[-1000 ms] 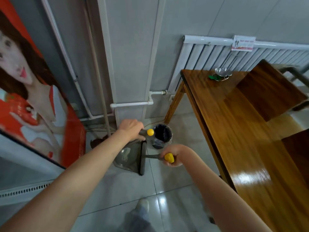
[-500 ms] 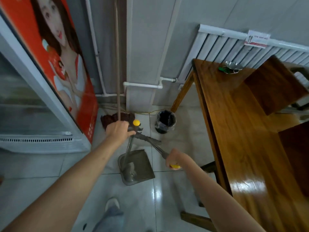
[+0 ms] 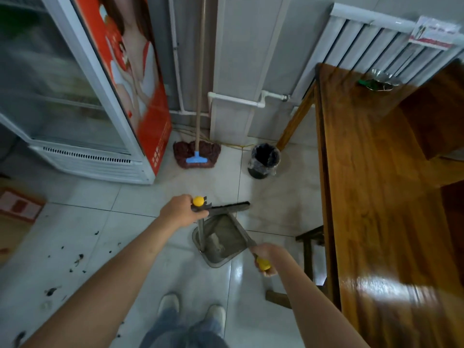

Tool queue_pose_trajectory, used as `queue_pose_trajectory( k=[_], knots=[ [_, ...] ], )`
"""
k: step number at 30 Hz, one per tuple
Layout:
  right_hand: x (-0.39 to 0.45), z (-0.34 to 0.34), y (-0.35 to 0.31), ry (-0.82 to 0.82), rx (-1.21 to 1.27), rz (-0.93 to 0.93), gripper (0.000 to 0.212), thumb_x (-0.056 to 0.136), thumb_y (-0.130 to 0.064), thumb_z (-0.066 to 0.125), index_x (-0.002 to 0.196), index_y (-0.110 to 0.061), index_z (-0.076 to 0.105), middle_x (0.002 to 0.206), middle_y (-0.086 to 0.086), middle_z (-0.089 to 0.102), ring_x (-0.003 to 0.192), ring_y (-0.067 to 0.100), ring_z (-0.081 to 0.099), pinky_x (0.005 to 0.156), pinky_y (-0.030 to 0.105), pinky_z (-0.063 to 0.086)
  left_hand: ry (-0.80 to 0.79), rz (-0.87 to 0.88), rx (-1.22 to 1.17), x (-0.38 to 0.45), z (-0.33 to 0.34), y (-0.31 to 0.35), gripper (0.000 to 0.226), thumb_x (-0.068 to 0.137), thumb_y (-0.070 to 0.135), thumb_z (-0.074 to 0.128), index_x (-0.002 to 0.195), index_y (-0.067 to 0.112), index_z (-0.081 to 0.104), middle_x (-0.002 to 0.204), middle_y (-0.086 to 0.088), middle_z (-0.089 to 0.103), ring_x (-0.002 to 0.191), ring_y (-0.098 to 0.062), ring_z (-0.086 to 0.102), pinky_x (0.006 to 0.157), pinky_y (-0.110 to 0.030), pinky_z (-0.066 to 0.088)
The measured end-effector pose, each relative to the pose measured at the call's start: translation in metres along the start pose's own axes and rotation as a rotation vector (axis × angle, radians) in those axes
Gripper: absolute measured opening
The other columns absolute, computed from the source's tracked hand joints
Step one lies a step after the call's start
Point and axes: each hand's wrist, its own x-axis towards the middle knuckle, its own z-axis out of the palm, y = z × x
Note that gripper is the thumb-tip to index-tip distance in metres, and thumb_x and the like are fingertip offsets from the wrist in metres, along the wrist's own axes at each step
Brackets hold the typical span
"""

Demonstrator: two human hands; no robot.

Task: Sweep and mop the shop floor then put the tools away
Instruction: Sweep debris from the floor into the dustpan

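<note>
Two tools in grip, one per hand: the left hand [image 3: 182, 213] is wrapped round the yellow-capped top of the dustpan handle [image 3: 200, 223], and the right hand [image 3: 267, 254] is clenched on the yellow-ended handle of the hand broom [image 3: 233, 206]. The dustpan [image 3: 219, 241] sits on the floor directly in front of the feet, between the two hands, its post rising to the left hand. The broom's long axis runs diagonally, from the right hand near-right up to the dark bristle strip far-left, crossing over the pan; the bristles lie approx. level, just beside the left hand.

Relation that matters: loose dark debris [image 3: 77, 258] is scattered on the tiles to the near left, well apart from the pan, on the left arm's side. So the pan mouth and bristles prob. have to swing left to reach it; the left hand is nearer.

Pan interior looks dusty; can't tell what's inside.

Floor [image 3: 113, 234]: glossy pale tiles, glare near the feet.

Further out: mop [image 3: 197, 153] leaning in the far corner w/ its head on the floor, small black-lined bin [image 3: 264, 160] right of it. Glass-door fridge [image 3: 75, 101] far left, wooden worktop [image 3: 376, 197] along the right, radiator [image 3: 371, 49] behind.
</note>
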Motion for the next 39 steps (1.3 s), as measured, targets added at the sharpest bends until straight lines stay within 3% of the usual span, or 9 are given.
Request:
queue_pose_trajectory(
  k=[3,6,12,17,20,23,26,35,39],
  knots=[
    [0.000,-0.001,0.003,-0.048,0.168,0.017,0.021,0.099,-0.020,0.042,0.082,-0.010,0.042,0.066,0.007,0.050,0.052,0.015,0.050,0.045,0.021,0.044,0.104,0.020,-0.017,-0.014,0.014,0.005,0.041,0.078,0.052,0.068,0.106,0.022,0.066,0.099,-0.003,0.069,0.095,-0.026,0.063,0.074,-0.032,0.051],
    [-0.001,-0.004,0.007,-0.019,0.229,-0.028,0.019,0.097,-0.017,0.047,0.079,-0.011,0.044,0.065,0.004,0.049,0.051,0.011,0.049,0.049,0.020,0.040,0.209,0.033,0.058,-0.024,0.023,0.006,0.040,0.080,0.053,0.065,0.106,0.022,0.066,0.098,-0.004,0.069,0.094,-0.027,0.064,0.071,-0.031,0.048],
    [0.001,-0.011,0.017,0.092,0.117,-0.041,0.012,0.093,-0.012,0.053,0.085,-0.006,0.048,0.063,0.006,0.048,0.035,0.009,0.046,0.038,0.017,0.036,0.286,0.060,0.089,-0.025,0.005,0.002,0.042,0.079,0.054,0.067,0.104,0.020,0.067,0.097,-0.008,0.069,0.092,-0.030,0.064,0.072,-0.032,0.048],
    [-0.002,-0.016,0.017,0.181,0.044,-0.098,0.015,0.092,-0.011,0.055,0.100,0.000,0.047,0.067,0.009,0.050,0.049,0.014,0.048,0.036,0.018,0.036,0.311,0.056,0.110,-0.022,0.000,-0.004,0.041,0.080,0.052,0.066,0.103,0.018,0.067,0.095,-0.009,0.069,0.091,-0.030,0.064,0.069,-0.031,0.047],
    [-0.001,-0.022,0.019,0.269,-0.074,-0.159,0.018,0.091,-0.010,0.055,0.106,0.000,0.050,0.068,0.008,0.054,0.059,0.018,0.057,0.051,0.025,0.047,0.316,0.065,0.123,-0.018,0.000,-0.005,0.043,0.080,0.053,0.066,0.104,0.018,0.067,0.094,-0.009,0.069,0.089,-0.031,0.064,0.070,-0.033,0.050],
    [0.002,-0.030,0.027,0.401,-0.229,-0.209,0.030,0.091,-0.013,0.056,0.118,-0.002,0.052,0.088,0.008,0.059,0.087,0.023,0.065,0.076,0.030,0.056,0.323,0.077,0.128,-0.015,-0.001,-0.003,0.042,0.081,0.052,0.065,0.105,0.017,0.066,0.094,-0.010,0.069,0.090,-0.031,0.064,0.070,-0.034,0.049],
    [0.007,-0.033,0.036,0.501,-0.293,-0.237,0.033,0.089,-0.012,0.058,0.121,-0.007,0.050,0.107,0.009,0.060,0.102,0.024,0.062,0.086,0.035,0.055,0.317,0.085,0.146,-0.011,0.000,0.000,0.042,0.082,0.052,0.065,0.103,0.016,0.066,0.095,-0.011,0.069,0.091,-0.032,0.063,0.071,-0.034,0.048],
    [0.026,0.003,0.046,0.368,-0.193,-0.113,0.042,0.086,-0.018,0.068,0.122,-0.007,0.049,0.093,0.005,0.053,0.095,0.023,0.064,0.083,0.035,0.057,0.323,0.063,0.091,-0.008,0.004,-0.013,0.039,0.081,0.052,0.066,0.100,0.018,0.066,0.091,-0.009,0.070,0.088,-0.031,0.064,0.067,-0.032,0.047],
    [0.028,0.011,0.049,0.247,-0.117,-0.049,0.040,0.091,-0.031,0.063,0.118,-0.003,0.051,0.091,0.005,0.051,0.075,0.016,0.057,0.060,0.023,0.049,0.313,0.065,0.087,-0.006,0.003,-0.011,0.039,0.081,0.052,0.065,0.100,0.018,0.066,0.091,-0.008,0.070,0.087,-0.030,0.064,0.067,-0.032,0.048]
  ],
)
